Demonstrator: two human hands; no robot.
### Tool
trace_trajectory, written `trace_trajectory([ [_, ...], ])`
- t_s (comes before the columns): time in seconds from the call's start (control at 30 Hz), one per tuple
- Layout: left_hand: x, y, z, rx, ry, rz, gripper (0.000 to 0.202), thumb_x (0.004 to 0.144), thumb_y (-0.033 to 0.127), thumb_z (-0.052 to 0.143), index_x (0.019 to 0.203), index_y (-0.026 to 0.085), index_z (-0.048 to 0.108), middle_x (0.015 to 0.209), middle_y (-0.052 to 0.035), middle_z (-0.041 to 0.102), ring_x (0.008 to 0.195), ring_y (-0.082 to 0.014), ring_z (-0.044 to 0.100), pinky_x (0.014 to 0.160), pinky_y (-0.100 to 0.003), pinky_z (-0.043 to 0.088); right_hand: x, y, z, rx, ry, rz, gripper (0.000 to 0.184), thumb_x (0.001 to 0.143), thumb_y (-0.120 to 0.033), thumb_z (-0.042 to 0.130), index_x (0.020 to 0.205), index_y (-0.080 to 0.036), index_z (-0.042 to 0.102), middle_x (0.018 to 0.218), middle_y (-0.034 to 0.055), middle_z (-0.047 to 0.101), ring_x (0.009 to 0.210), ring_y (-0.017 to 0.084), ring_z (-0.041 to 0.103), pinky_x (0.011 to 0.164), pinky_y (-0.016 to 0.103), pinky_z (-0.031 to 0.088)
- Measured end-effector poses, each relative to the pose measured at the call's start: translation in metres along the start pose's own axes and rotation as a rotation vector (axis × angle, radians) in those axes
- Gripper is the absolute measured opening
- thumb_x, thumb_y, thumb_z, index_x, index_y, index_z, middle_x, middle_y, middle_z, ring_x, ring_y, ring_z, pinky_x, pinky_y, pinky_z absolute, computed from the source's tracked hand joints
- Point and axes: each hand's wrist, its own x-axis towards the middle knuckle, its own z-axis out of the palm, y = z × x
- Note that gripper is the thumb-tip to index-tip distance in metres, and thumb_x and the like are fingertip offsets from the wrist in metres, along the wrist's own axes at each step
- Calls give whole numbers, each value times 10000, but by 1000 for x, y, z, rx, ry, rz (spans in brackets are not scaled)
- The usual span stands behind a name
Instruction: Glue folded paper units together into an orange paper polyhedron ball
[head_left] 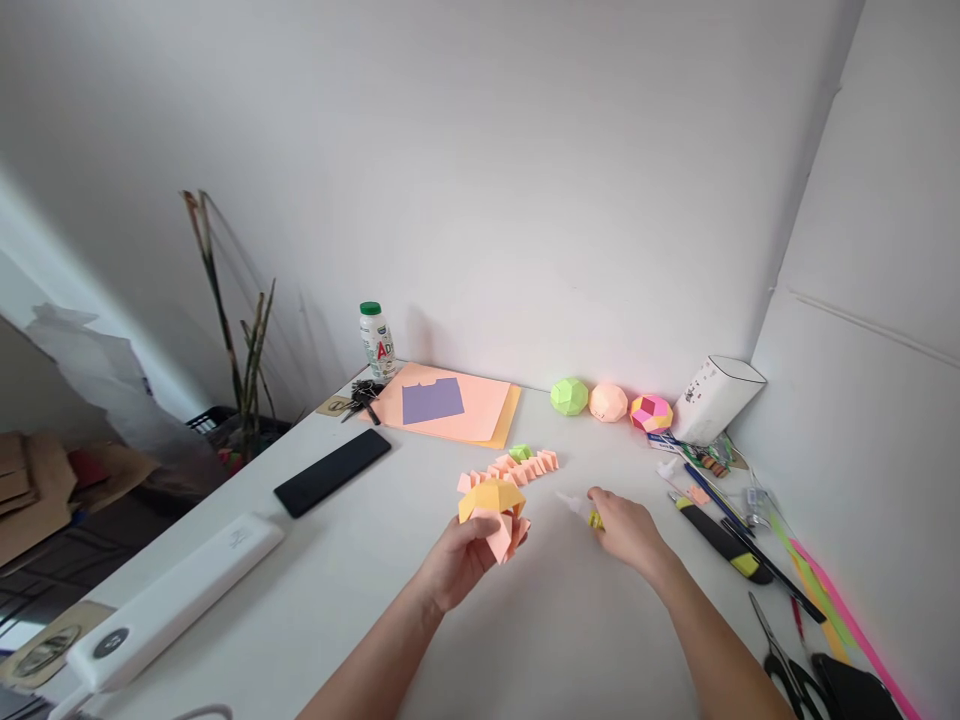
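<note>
My left hand [463, 563] grips a partly built paper polyhedron [493, 497], yellow-orange on top with peach flaps hanging below, the thumb pressed on a peach face. To its right, my right hand [626, 525] is closed on a small yellow and clear-white tube [594, 519], apparently a glue tube, mostly covered by the fingers. The tube's pale end points left, low over the table. Just beyond the left hand lies a row of folded peach paper pieces [529, 467], with a green folded piece [520, 453] behind them.
Green [569, 397], peach [608, 402] and multicoloured [651, 413] paper balls line the wall. Peach sheets [450, 405], a black phone [333, 473] and a white bottle [377, 342] are at left. Scissors [784, 660] and a utility knife [721, 540] lie at right.
</note>
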Motion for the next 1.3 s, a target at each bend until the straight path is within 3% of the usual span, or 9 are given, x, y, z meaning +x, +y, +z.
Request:
trace_trajectory([
  [0.1,0,0,0,8,11,-3,148,728,158,541,681,110,673,700,-74,579,803,-202,551,905,-369,363,-11,-1,-16,173,75,-65,256,819,-233,490,1072,-223,453,1040,62,607,933,209,594,720,279,445],
  [0.2,-1,-2,-1,-30,63,-47,239,713,160,577,935,132,660,779,-64,593,776,-193,558,822,-354,390,-31,-4,-39,617,198,-280,244,825,-301,496,1057,-228,477,1013,49,584,960,206,558,770,287,451],
  [0.37,-1,-3,2,9,-11,-26,154,714,173,562,826,110,646,621,-41,511,652,-164,490,629,-286,363,-53,-17,-52,879,173,-379,226,750,-311,616,937,-219,529,809,6,537,719,157,521,612,238,436],
  [0.5,-1,-3,5,27,-26,-16,125,703,198,558,759,116,635,639,-50,500,654,-167,465,591,-275,340,-55,-24,-46,943,153,-353,225,750,-361,620,895,-212,533,674,-33,456,552,110,426,492,213,370],
  [1.03,-1,-4,4,14,-38,-36,114,691,175,555,715,113,647,590,-46,519,618,-160,465,698,-309,384,-53,-38,-43,930,226,-335,207,758,-363,609,858,-209,513,642,-40,468,526,103,417,465,209,354],
  [1.3,-2,-7,3,-16,-29,-57,121,683,181,571,748,112,647,618,-55,537,609,-156,469,646,-291,378,-52,-42,-45,868,268,-404,182,757,-355,603,817,-208,514,594,-50,451,505,101,389,477,222,336],
])
